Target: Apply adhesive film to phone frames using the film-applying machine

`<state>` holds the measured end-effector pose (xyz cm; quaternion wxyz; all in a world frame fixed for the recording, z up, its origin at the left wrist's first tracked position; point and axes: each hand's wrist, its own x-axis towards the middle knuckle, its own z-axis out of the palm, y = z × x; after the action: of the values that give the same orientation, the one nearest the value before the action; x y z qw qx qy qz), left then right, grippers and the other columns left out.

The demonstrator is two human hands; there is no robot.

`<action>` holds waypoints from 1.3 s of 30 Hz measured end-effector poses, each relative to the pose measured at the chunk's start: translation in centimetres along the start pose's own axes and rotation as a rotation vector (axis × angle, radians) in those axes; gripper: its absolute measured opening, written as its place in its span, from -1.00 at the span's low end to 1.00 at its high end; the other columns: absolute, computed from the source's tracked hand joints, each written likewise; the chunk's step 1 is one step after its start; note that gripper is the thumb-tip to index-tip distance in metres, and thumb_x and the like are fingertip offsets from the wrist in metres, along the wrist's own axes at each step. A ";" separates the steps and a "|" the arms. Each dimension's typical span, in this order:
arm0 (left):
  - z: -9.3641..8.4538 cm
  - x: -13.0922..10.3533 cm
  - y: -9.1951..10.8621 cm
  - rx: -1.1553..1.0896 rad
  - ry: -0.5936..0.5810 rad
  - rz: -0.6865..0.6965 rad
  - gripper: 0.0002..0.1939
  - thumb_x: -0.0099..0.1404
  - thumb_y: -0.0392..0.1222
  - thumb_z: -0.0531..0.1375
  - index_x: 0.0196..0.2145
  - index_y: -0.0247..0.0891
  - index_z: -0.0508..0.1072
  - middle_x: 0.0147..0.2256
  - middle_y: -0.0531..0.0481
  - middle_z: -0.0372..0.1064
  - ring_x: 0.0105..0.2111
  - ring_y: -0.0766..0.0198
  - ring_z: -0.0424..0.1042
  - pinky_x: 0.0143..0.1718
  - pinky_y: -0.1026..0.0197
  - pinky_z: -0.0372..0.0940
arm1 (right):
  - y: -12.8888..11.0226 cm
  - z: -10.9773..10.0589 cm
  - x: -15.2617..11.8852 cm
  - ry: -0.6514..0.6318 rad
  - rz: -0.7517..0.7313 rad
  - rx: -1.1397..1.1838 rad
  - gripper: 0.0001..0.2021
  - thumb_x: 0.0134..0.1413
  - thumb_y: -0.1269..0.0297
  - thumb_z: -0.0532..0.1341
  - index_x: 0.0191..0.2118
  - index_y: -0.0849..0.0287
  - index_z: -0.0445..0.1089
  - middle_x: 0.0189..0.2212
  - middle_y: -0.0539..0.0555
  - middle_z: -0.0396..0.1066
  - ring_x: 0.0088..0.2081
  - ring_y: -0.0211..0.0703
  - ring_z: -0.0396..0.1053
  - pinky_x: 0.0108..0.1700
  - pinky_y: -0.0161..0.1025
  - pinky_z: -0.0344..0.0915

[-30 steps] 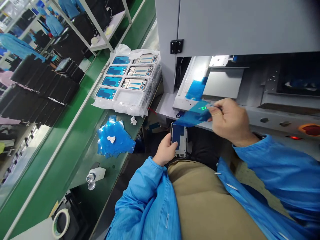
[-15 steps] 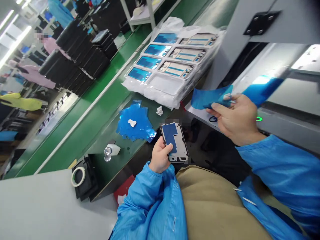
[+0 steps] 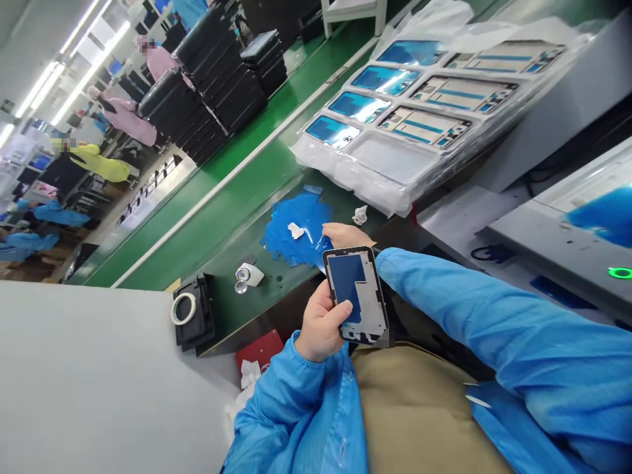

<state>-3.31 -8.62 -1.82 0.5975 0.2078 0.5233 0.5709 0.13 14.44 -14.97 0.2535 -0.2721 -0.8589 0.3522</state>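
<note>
My left hand [image 3: 323, 322] grips a phone mid-frame [image 3: 374, 306] by its left edge, thumb lying on the blue patch of its grey inner face. Behind the frame's top end, my right hand [image 3: 348, 234] reaches to the right edge of a pile of blue protective films [image 3: 301, 214]. Its fingers look closed on a shiny blue film at that edge; the lower part of the hand is hidden by the phone frame. On the pile rests a crumpled white scrap [image 3: 295, 230], and another white scrap [image 3: 360, 215] lies to its right.
A white tray [image 3: 399, 187] wrapped in plastic holds several phone frames, some covered in blue film. On the green bench [image 3: 232, 289] stand a small white bottle [image 3: 253, 274] with its lid flipped and a tape roll [image 3: 184, 309] on black trays. A grey machine [image 3: 557, 227] is at right.
My right hand has swung left from beside the machine to the film pile, carrying the blue film. The view has turned right; my left hand still holds the phone frame.
</note>
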 end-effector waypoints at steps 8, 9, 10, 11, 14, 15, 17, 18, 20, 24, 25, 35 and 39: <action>1.1 0.0 1.3 -0.051 -0.011 -0.089 -0.41 0.17 0.01 0.53 0.10 -0.16 0.53 -0.04 -0.16 0.66 0.03 -0.16 0.65 0.12 -0.18 0.53 | 2.0 -0.3 -0.6 -0.151 -0.061 0.042 -0.67 0.23 0.47 0.18 0.05 0.22 0.57 0.25 0.28 0.52 0.42 0.14 0.33 0.48 0.05 0.28; 1.2 0.1 1.4 -0.053 -0.020 -0.088 -0.44 0.19 0.00 0.52 0.10 -0.16 0.53 -0.03 -0.17 0.66 0.01 -0.15 0.66 0.11 -0.17 0.53 | 2.1 -0.7 -1.0 -0.156 -0.077 0.062 -0.66 0.26 0.44 0.18 0.09 0.23 0.56 0.30 0.27 0.48 0.46 0.13 0.27 0.51 0.06 0.24; 1.3 0.1 1.5 -0.051 -0.031 -0.087 -0.46 0.21 -0.01 0.51 0.10 -0.17 0.54 -0.03 -0.17 0.66 0.00 -0.13 0.66 0.09 -0.15 0.54 | 2.1 -1.1 -1.4 -0.148 -0.095 0.091 -0.65 0.29 0.40 0.18 0.12 0.23 0.54 0.35 0.26 0.43 0.50 0.13 0.22 0.53 0.09 0.20; 1.3 0.1 1.5 -0.046 -0.042 -0.087 -0.47 0.23 -0.02 0.50 0.10 -0.17 0.54 -0.02 -0.17 0.66 -0.02 -0.11 0.66 0.07 -0.12 0.54 | 2.0 -1.6 -1.9 -0.126 -0.111 0.129 -0.65 0.33 0.36 0.18 0.15 0.23 0.53 0.39 0.26 0.39 0.52 0.14 0.17 0.55 0.13 0.16; 1.2 0.2 1.5 -0.017 -0.081 -0.098 -0.47 0.27 0.00 0.49 0.13 -0.19 0.53 -0.01 -0.18 0.66 -0.02 -0.08 0.66 0.06 -0.07 0.55 | 1.6 -2.9 -3.8 -0.025 -0.123 0.256 -0.66 0.42 0.17 0.20 0.17 0.16 0.53 0.39 0.23 0.39 0.51 0.16 0.19 0.56 0.21 0.13; 1.1 0.3 1.4 -0.007 -0.098 -0.101 -0.46 0.29 0.00 0.48 0.15 -0.20 0.52 0.00 -0.17 0.66 -0.01 -0.08 0.66 0.06 -0.06 0.55 | 1.5 -3.2 -4.5 0.004 -0.115 0.289 -0.65 0.42 0.09 0.23 0.15 0.13 0.54 0.37 0.22 0.43 0.49 0.16 0.24 0.56 0.21 0.16; 1.0 0.5 1.3 0.002 -0.132 -0.099 -0.45 0.31 0.00 0.47 0.17 -0.22 0.49 0.01 -0.17 0.66 0.01 -0.07 0.65 0.09 -0.06 0.54 | 1.3 -3.5 -5.7 0.059 -0.102 0.356 -0.62 0.38 -0.06 0.27 0.08 0.08 0.58 0.28 0.20 0.51 0.42 0.19 0.35 0.51 0.19 0.25; 1.0 0.6 1.3 0.001 -0.145 -0.096 -0.45 0.32 -0.01 0.46 0.18 -0.23 0.49 0.02 -0.17 0.66 0.02 -0.06 0.65 0.10 -0.06 0.53 | 1.2 -3.5 -6.2 0.090 -0.095 0.388 -0.60 0.35 -0.13 0.28 0.03 0.06 0.60 0.23 0.19 0.56 0.38 0.21 0.40 0.48 0.19 0.30; 1.0 0.8 1.2 -0.008 -0.159 -0.089 -0.47 0.34 -0.03 0.45 0.18 -0.23 0.48 0.04 -0.17 0.65 0.04 -0.05 0.64 0.11 -0.05 0.53 | 1.0 -3.4 -7.2 0.139 -0.059 0.441 -0.59 0.31 -0.20 0.28 -0.07 0.04 0.63 0.11 0.17 0.63 0.30 0.24 0.49 0.43 0.20 0.38; 0.8 1.0 1.1 -0.029 -0.167 -0.108 -0.48 0.35 -0.05 0.45 0.18 -0.23 0.48 0.02 -0.16 0.65 0.04 -0.03 0.65 0.11 -0.02 0.53 | 0.4 -3.3 -8.8 0.178 0.081 0.475 -0.64 0.24 -0.18 0.32 -0.18 0.00 0.62 -0.02 0.15 0.67 0.13 0.28 0.59 0.32 0.25 0.47; 0.7 1.0 1.1 -0.029 -0.168 -0.116 -0.47 0.34 -0.04 0.46 0.18 -0.23 0.48 0.01 -0.16 0.66 0.03 -0.03 0.65 0.10 -0.02 0.53 | 0.3 -3.3 -9.1 0.192 0.112 0.472 -0.66 0.23 -0.16 0.32 -0.19 0.00 0.62 -0.04 0.16 0.68 0.09 0.29 0.61 0.27 0.25 0.50; -1.1 1.9 0.2 0.012 -0.129 -0.090 -0.46 0.31 -0.01 0.47 0.16 -0.25 0.51 -0.03 -0.16 0.66 0.00 -0.04 0.66 0.08 -0.02 0.52 | -0.1 -3.7 -9.6 0.160 0.188 0.281 -0.81 0.18 0.13 0.29 -0.23 0.12 0.56 -0.24 0.14 0.65 -0.23 0.08 0.60 -0.11 -0.03 0.52; -5.4 5.2 -0.3 0.119 0.062 0.046 -0.52 0.24 -0.08 0.47 0.07 -0.27 0.55 -0.05 -0.13 0.67 -0.02 0.02 0.64 0.11 0.02 0.48 | 1.2 -3.2 -9.3 0.266 0.242 0.098 -0.80 0.22 0.20 0.22 -0.20 0.13 0.57 -0.30 0.13 0.64 -0.35 -0.02 0.55 -0.18 -0.08 0.50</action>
<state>-8.82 -5.94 -6.09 0.5542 0.2374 0.5696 0.5586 9.17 10.62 -16.11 0.3334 -0.4051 -0.7606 0.3824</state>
